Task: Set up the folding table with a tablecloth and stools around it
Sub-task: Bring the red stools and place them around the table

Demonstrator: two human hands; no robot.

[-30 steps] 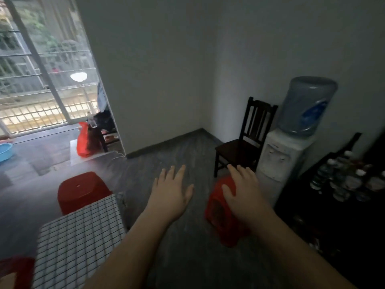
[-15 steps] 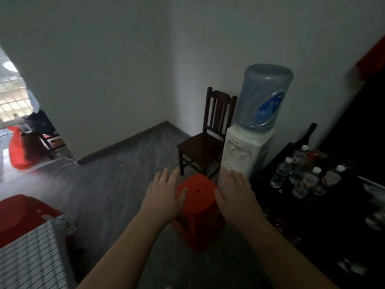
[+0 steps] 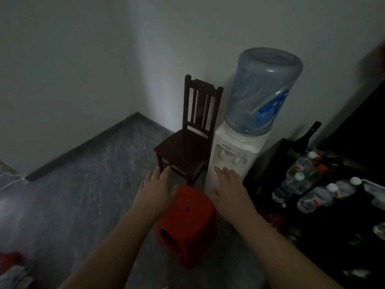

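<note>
Left hand, right hand both spread flat, either side of red stool.

Ctr frame: red stool on grey floor. L hand at its 10 o'clock, R hand at 2, fingers straight, palms down; contact w/ stool unclear. Dark wooden chair at stool's 12, white water dispenser w/ blue jug just beside chair. Dark desk at 3 carries clear bottles & a dark bottle.
</note>
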